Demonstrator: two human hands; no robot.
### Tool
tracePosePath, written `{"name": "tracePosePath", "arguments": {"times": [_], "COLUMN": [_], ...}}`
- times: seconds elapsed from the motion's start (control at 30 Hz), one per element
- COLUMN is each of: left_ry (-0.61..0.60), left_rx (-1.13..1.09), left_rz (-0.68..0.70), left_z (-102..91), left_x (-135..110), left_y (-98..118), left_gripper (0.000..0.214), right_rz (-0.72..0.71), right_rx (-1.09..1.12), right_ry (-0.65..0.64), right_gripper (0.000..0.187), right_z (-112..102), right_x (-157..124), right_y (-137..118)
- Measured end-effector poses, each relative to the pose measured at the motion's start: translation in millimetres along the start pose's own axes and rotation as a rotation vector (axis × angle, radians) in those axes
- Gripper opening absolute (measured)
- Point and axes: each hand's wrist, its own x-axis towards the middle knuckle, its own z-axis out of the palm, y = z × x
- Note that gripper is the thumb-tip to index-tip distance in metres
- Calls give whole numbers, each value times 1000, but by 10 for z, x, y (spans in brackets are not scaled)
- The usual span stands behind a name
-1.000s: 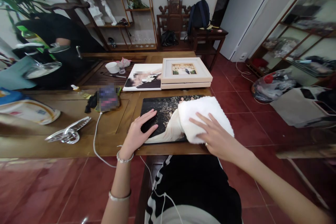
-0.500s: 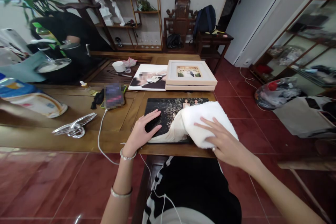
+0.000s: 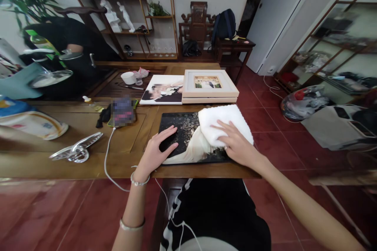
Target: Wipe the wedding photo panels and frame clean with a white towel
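A large dark photo print (image 3: 182, 131) lies flat at the near edge of the wooden table (image 3: 88, 160). My left hand (image 3: 156, 151) rests on its lower left part, fingers spread and flat, pinning it down. My right hand (image 3: 234, 143) presses a folded white towel (image 3: 224, 119) onto the right side of the print, fingers lying on the cloth. The towel covers the print's upper right corner.
Behind the print sit a light wooden picture frame (image 3: 208, 85) on a stack and another photo print (image 3: 161, 90). A phone (image 3: 122, 111) with a white cable, a metal hair clip (image 3: 75, 150), a white cup (image 3: 128, 77) and plates lie to the left. Bags sit on the floor at right.
My right hand has pushed the towel up and away along the print, from its near right corner toward the far right. The left hand stays put.
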Motion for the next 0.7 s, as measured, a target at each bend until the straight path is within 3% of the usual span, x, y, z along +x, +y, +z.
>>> {"name": "tracePosePath", "arguments": {"times": [0.2, 0.33, 0.47, 0.7], "left_ry": [3, 5, -3, -3], "left_rx": [9, 12, 6, 7], "left_rz": [-5, 2, 9, 9], "left_z": [-7, -6, -7, -14], "left_x": [-1, 3, 5, -5], "left_y": [13, 21, 26, 19], "left_gripper": [44, 43, 43, 43], "right_rz": [6, 45, 78, 31], "right_rx": [21, 67, 83, 30], "right_ry": [-112, -126, -101, -30], "right_gripper": [49, 49, 54, 61], "right_z": [-47, -104, -123, 25], "right_x": [-590, -747, -586, 154], "right_y": [-563, -752, -632, -70]}}
